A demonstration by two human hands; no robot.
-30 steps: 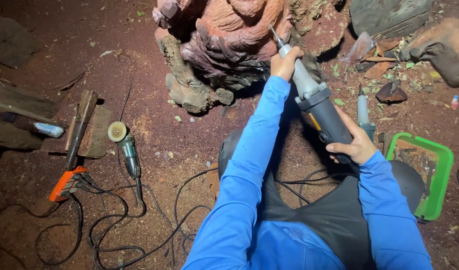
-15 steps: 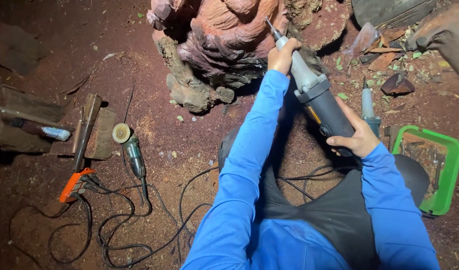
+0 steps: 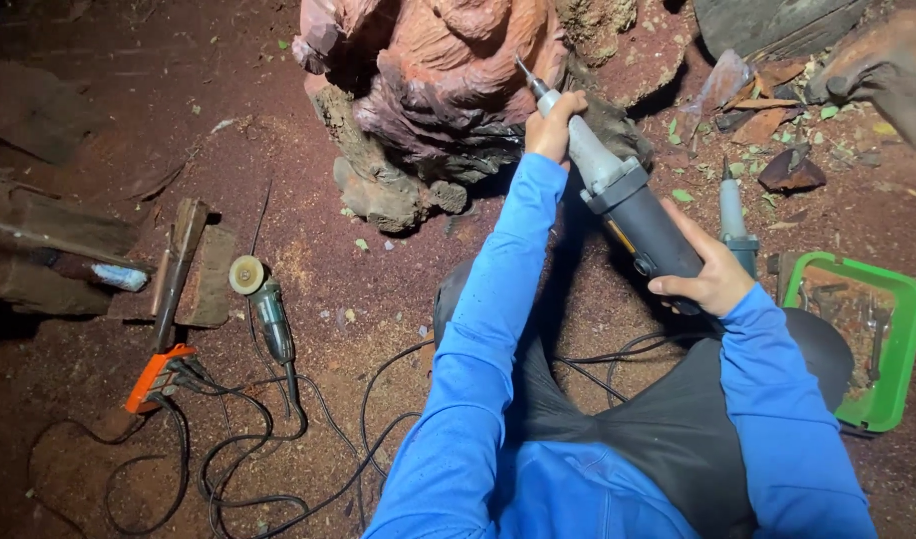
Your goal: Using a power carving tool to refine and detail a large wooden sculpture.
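The person sits on the red earthen floor (image 3: pixel 308 269) with both blue-sleeved arms stretched toward a reddish carved wood sculpture (image 3: pixel 448 90) at the far centre. Both hands carry a long grey die grinder (image 3: pixel 618 195), which slants from near right up to far left. The left hand (image 3: pixel 553 125) is clamped around the slim grey neck of the tool, close to the bit, and the thin pointed bit touches or sits just at the carved surface of the sculpture; which of the two cannot be told. The right hand (image 3: pixel 712 274) is clamped around the dark rear body of the grinder, nearer to the person, fingers wrapped over its top.

Just right of the right hand a second, smaller grey rotary tool (image 3: pixel 734 220) lies on the floor, pointing away. Farther right stands a green plastic tray (image 3: pixel 902 349) with small metal pieces inside. On the left, well apart from the hands, an angle grinder (image 3: pixel 263 309) with a round pale disc lies on the floor, its black cable (image 3: pixel 278 439) looping toward the near edge. Left of it lie a wooden-handled mallet (image 3: pixel 179 269) across a flat wooden block and an orange power strip (image 3: pixel 157 377). Bits of bark, leaves and wood chips are scattered at the far right.
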